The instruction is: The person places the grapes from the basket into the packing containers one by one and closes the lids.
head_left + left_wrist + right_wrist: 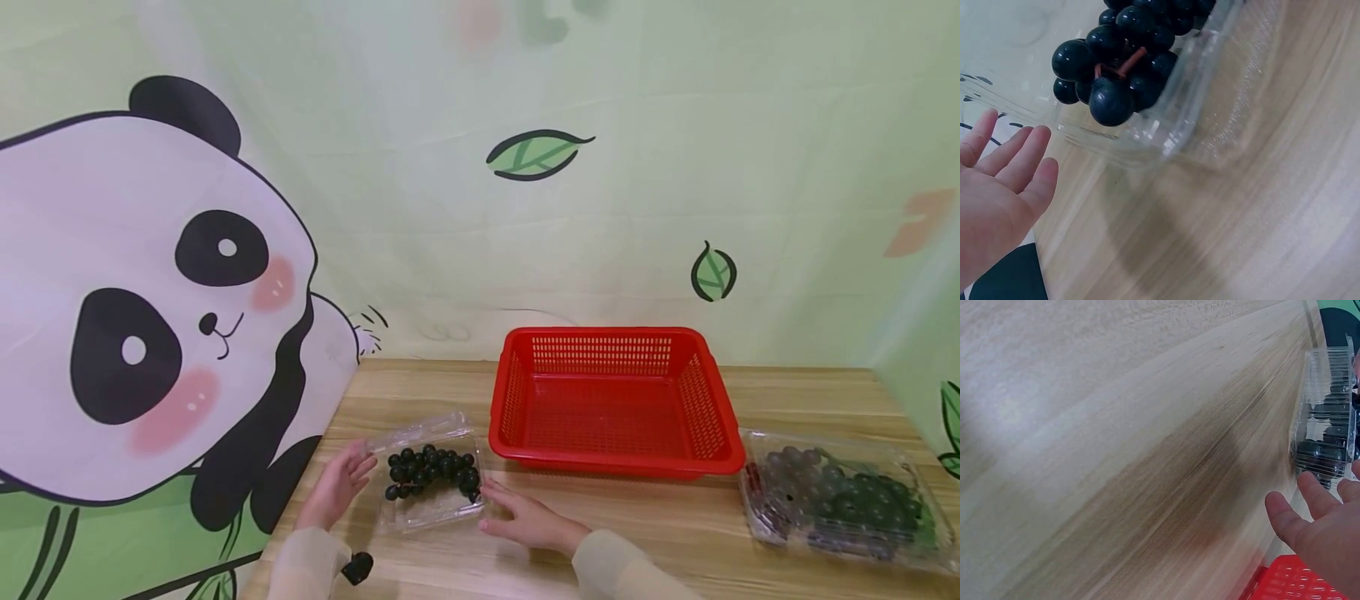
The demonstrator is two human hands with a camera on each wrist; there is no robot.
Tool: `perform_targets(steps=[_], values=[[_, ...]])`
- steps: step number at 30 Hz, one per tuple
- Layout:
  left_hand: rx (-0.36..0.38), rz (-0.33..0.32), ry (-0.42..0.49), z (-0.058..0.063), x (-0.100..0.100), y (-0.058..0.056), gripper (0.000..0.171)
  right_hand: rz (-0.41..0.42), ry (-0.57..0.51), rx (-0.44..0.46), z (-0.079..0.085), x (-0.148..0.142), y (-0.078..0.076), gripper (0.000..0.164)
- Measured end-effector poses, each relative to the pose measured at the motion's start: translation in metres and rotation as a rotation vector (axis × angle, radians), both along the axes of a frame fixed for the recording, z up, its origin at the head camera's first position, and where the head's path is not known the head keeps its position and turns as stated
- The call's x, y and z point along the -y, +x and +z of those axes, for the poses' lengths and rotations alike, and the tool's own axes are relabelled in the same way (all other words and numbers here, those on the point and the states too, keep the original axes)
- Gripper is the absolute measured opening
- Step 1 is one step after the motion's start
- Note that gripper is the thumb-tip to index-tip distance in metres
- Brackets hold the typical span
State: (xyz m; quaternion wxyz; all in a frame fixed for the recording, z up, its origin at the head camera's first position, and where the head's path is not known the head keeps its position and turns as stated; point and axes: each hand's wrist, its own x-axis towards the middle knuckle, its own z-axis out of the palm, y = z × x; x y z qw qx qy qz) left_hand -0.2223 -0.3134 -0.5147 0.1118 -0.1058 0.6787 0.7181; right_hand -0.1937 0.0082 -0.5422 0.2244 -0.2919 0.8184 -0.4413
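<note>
A clear plastic clamshell box [442, 517] lies on the table with a bunch of dark grapes [431, 468] in it. In the left wrist view the grapes [1113, 100] show glossy round berries on a reddish stem. My left hand [341, 485] is beside the box's left side, its fingers loosely spread and holding nothing. My right hand [528, 518] is at the box's right side, fingers extended towards it. In the right wrist view the fingers of the right hand [1329, 525] are close to the box's ridged wall [1325, 412]; whether they touch it I cannot tell.
A red plastic basket [615, 467] stands at the back middle of the wooden table [427, 383]. To its right lies another clear clamshell box [840, 500] with dark and reddish grapes inside. A small black object [357, 567] is by the left sleeve. A panda-printed backdrop [420, 208] hangs behind.
</note>
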Motion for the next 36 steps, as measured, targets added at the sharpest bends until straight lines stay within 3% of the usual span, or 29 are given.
perform_targets(steps=[6,16,23,29,36], values=[[0.013,0.014,-0.066,-0.007,0.002,0.006,0.049,-0.004,0.000,-0.001,0.000,0.000,0.001,0.066],[-0.009,0.023,-0.152,-0.006,0.000,0.016,0.052,-0.005,-0.028,0.011,0.001,0.000,0.001,0.063],[0.020,-0.009,-0.225,-0.013,0.003,0.019,0.056,-0.016,-0.044,-0.002,-0.001,0.001,0.001,0.063],[0.060,-0.069,-0.290,-0.018,0.005,0.022,0.066,-0.073,-0.085,0.002,-0.003,0.003,0.004,0.060],[0.115,-0.126,-0.267,-0.022,0.007,0.027,0.079,-0.144,-0.223,0.054,-0.006,0.006,0.005,0.057]])
